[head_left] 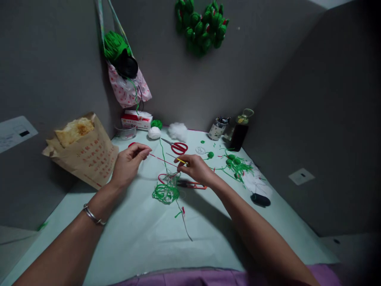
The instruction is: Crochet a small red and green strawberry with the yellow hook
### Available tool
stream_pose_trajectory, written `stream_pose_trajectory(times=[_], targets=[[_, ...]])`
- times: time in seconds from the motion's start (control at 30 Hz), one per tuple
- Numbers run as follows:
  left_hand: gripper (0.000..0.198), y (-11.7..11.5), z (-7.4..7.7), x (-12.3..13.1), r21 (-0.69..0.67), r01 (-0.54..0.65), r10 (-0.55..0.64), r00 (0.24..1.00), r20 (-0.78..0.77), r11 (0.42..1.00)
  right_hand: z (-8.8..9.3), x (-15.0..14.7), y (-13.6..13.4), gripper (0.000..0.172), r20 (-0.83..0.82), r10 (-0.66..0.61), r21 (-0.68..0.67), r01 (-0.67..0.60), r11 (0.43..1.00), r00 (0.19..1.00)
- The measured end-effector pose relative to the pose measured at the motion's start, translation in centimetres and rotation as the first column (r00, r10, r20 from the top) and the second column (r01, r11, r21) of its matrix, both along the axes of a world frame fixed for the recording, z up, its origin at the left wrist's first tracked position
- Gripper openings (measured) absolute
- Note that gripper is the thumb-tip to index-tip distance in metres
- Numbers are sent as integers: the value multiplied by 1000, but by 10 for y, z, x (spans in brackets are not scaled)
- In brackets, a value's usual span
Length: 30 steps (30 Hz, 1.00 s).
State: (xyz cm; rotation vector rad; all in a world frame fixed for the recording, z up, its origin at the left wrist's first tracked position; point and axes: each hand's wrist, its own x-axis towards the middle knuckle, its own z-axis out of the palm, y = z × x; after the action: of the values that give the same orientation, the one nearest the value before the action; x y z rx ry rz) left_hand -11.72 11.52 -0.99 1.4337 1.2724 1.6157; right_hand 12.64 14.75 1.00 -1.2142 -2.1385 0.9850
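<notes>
My left hand (128, 163) is pinched shut on one end of a thin red strand (162, 159) stretched across the pale green table (143, 234). My right hand (195, 168) is closed round a thin yellow-tipped stick (182, 161) and the strand's other end. Below the hands lie a tangle of green cord (165, 193), some red cord and a small red-handled tool (190, 184). Red scissors (177, 147) lie just beyond the hands.
A brown paper bag with bread (86, 153) leans at the left. At the back are a red-white box (137, 119), white stuffing (177, 130), a jar (218, 128) and a dark bottle (239, 133). Green crocheted pieces (235, 163) lie at the right. A green knitted wreath (201, 26) and a pink bag (127, 89) hang on the wall.
</notes>
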Motion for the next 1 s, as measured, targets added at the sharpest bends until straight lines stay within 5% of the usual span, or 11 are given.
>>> stream_pose_trajectory(times=[0.27,0.5,0.63,0.7,0.77,0.83,1.0], targets=[[12,2,7,-14,57,-229,225,972,68,972,3,41,-1,16,195,-293,222,249,943,936],[10,6,6,-20,74,-292,294,956,-10,953,14,82,-13,14,-22,-362,87,362,928,932],[22,-10,19,12,63,-169,176,974,-140,984,13,78,-29,34,-168,-266,-143,244,959,949],[23,-23,28,39,-51,56,-61,992,-115,997,12,68,-37,37,-228,-222,-224,171,960,948],[21,-38,35,65,-139,323,-330,944,-31,936,12,56,-45,38,-282,-205,-271,127,954,937],[21,-48,38,85,-165,476,-478,878,26,864,13,44,-52,36,-393,-227,-333,92,938,891],[20,-53,33,108,-37,357,-346,922,171,933,8,31,-67,30,-494,-242,-357,60,932,835]])
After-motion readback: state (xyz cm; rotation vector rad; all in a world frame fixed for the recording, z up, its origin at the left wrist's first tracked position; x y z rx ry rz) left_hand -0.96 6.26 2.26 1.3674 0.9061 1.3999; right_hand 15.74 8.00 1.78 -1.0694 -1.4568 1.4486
